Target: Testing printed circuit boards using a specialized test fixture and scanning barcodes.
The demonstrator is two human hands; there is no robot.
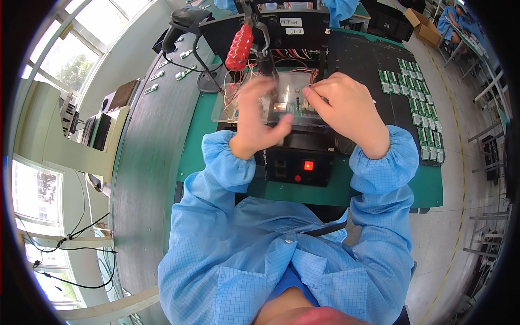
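Observation:
A black test fixture (300, 142) stands before me, with a clear plastic plate (222, 112) and loose wires across its top. My left hand (254, 122) hovers over the plate's left part, blurred by motion, its thumb spread away from the fingers and nothing visible in it. Over the right part is my right hand (346, 105), thumb and forefinger pinched together; whatever they hold is too small or hidden to name. Between the hands, part of a green circuit board (295, 110) shows under the plate. A toggle clamp's red handle (240, 49) rises behind my left hand.
Rows of small green circuit boards (417, 97) lie on a black mat at right. A scanner (189, 20) on a stand is at back left, near several loose boards (186, 72). A red switch (309, 165) glows on the fixture's front. Other people in blue work farther back.

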